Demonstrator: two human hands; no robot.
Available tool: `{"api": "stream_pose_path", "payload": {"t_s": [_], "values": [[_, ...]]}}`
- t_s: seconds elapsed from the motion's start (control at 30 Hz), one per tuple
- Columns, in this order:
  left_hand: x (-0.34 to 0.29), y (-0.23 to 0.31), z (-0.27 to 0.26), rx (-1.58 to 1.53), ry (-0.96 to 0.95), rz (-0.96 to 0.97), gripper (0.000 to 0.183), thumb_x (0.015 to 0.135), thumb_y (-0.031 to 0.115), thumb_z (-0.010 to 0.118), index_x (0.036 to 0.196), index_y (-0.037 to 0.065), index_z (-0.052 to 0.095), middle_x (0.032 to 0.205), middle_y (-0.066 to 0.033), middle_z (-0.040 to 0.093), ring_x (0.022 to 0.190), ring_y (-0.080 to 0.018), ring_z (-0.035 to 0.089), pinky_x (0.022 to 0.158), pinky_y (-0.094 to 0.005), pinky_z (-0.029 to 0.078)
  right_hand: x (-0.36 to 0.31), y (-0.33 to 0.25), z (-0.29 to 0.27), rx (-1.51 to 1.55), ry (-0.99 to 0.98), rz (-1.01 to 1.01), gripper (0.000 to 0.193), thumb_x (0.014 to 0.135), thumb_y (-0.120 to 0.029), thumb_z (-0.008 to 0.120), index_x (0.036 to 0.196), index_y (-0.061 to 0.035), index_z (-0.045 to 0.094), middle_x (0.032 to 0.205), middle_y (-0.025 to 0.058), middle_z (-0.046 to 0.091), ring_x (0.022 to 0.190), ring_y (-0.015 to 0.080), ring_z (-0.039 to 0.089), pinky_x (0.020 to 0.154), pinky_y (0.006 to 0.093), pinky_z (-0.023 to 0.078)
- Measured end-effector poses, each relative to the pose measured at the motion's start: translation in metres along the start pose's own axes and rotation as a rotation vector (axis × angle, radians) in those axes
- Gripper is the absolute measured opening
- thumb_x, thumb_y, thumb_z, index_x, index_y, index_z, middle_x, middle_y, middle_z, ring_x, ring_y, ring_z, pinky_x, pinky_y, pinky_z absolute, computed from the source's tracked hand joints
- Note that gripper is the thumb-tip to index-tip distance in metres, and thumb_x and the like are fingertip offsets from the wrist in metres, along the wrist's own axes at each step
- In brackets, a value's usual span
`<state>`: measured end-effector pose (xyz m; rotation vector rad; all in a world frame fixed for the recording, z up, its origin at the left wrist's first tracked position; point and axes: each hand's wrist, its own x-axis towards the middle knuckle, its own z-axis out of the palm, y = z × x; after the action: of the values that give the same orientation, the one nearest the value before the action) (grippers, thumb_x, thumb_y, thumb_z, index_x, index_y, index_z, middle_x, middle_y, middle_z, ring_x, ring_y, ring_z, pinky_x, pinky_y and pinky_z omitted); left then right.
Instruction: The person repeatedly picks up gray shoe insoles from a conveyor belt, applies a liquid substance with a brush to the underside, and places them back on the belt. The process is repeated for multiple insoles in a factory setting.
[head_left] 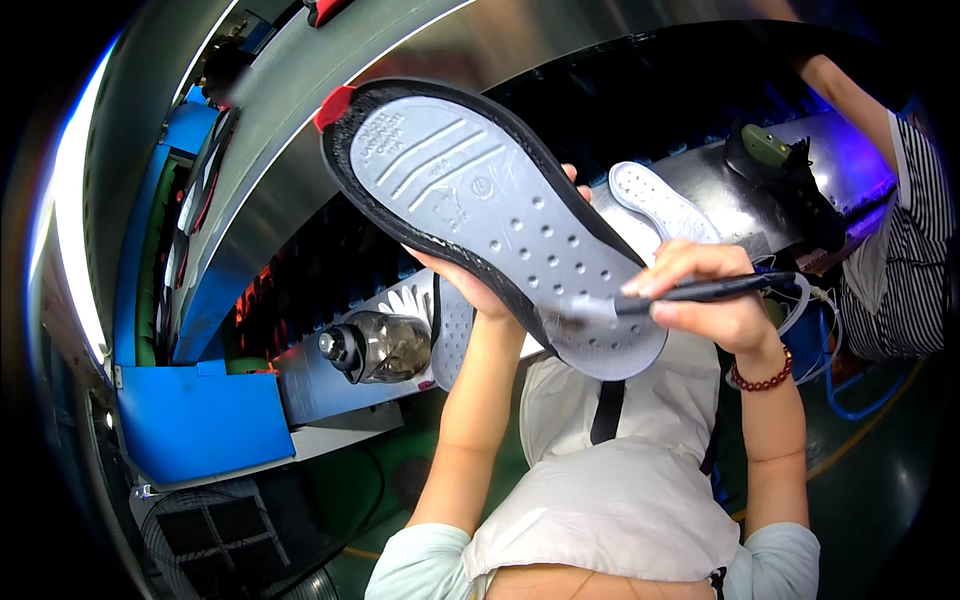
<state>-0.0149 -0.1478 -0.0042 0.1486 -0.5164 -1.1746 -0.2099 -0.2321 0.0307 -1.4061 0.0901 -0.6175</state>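
Note:
A large grey shoe sole (470,200) with a black rim and a red toe tip is held up at a slant in front of me. My left hand (468,282) grips it from beneath, with fingertips showing past its far edge. Closed around a black-handled brush (738,287), my right hand (715,315) is at the sole's heel end. The brush's blurred tip lies over the dimpled inner face. A red bead bracelet circles my right wrist.
Behind the sole, a metal bench carries a white sole (660,200) and a black shoe (790,190). A dark bottle (385,347) stands left, beside another grey sole (453,335). A blue machine panel (205,415) is farther left. Another person's arm (850,105) reaches in at right.

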Motion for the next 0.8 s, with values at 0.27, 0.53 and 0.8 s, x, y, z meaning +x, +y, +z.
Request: {"api": "stream_pose_path", "payload": {"t_s": [0.27, 0.53, 0.8], "values": [[0.007, 0.011, 0.007, 0.005, -0.101, 0.050, 0.117, 0.061, 0.089, 0.027, 0.138, 0.001, 0.019, 0.131, -0.0301, 0.034, 0.115, -0.0466, 0.041, 0.096, -0.0521, 0.036, -0.010, -0.002, -0.005, -0.143, -0.126, -0.002, 0.015, 0.065, -0.003, 0.072, 0.079, -0.0061, 0.069, 0.087, 0.0032, 0.069, 0.080, 0.0110, 0.057, 0.088, 0.0307, 0.036], [0.012, 0.024, 0.015, 0.174, -0.100, 0.058, 0.114, 0.064, 0.088, 0.022, 0.138, 0.001, 0.019, 0.131, -0.0295, 0.035, 0.114, -0.0460, 0.043, 0.096, -0.0517, 0.035, -0.017, 0.009, -0.020, 0.065, -0.160, -0.020, 0.020, 0.064, 0.003, 0.070, 0.084, -0.0018, 0.069, 0.088, 0.0098, 0.067, 0.090, 0.0172, 0.054, 0.084, 0.0291, 0.041], [-0.020, -0.012, 0.027, 0.401, 0.151, 0.139, 0.102, 0.069, 0.080, 0.035, 0.138, 0.005, 0.026, 0.134, -0.0231, 0.035, 0.120, -0.0388, 0.039, 0.099, -0.0494, 0.035, -0.014, 0.014, 0.004, 0.365, 0.137, 0.133, 0.018, 0.071, -0.003, 0.068, 0.087, 0.0015, 0.062, 0.093, 0.0173, 0.063, 0.087, 0.0232, 0.061, 0.081, 0.0324, 0.048]]}}
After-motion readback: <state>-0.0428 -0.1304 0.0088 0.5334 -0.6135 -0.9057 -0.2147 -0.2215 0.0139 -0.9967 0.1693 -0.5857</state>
